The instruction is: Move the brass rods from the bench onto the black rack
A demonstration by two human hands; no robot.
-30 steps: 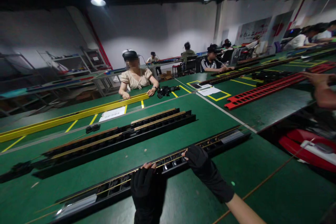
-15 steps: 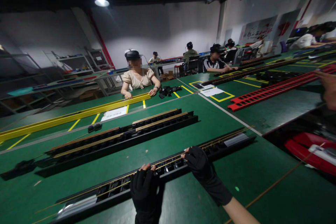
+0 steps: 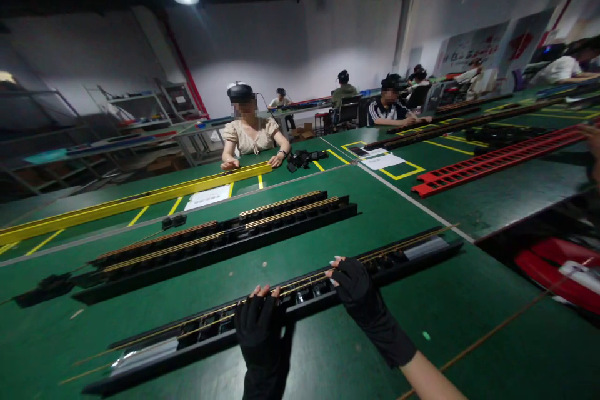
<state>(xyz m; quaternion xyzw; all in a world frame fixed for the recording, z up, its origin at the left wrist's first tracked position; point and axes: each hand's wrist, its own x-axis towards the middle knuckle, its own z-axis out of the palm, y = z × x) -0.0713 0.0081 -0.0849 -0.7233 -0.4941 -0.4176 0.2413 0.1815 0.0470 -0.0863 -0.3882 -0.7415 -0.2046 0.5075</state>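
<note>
- Left hand [image 3: 262,325]: in a black fingerless glove, it lies over the near edge of the near black rail [image 3: 197,334], fingertips together on its top. The back of the hand hides whether they pinch anything, so I cannot tell.
- Right hand [image 3: 351,281]: gloved alike and just beside your left. Its fingers bend down onto the thin brass rods [image 3: 398,244] that run along the rail's top. Whether it is pressing or gripping cannot be told from here.
- Near black rail: it lies slantwise across the green table [image 3: 328,219] directly before you, with a silver plate [image 3: 424,248] near its far end (a second plate shows at the near end).
- Progress, as a judgement: the rods already lie along almost the whole rail and their tips jut past both ends. The laying-in looks largely done, and the seating along the length seems to remain, since your hands are at the middle.
- Second black rail [image 3: 225,244]: it lies parallel and apart, farther off, and also carries brass rods.
- Loose rod [image 3: 492,328]: it lies on the table to your right, well apart.
- Beyond these, a co-worker [image 3: 250,134] has both hands on a yellow rail [image 3: 140,200]. A red rail [image 3: 492,159] lies on the next table.
</note>
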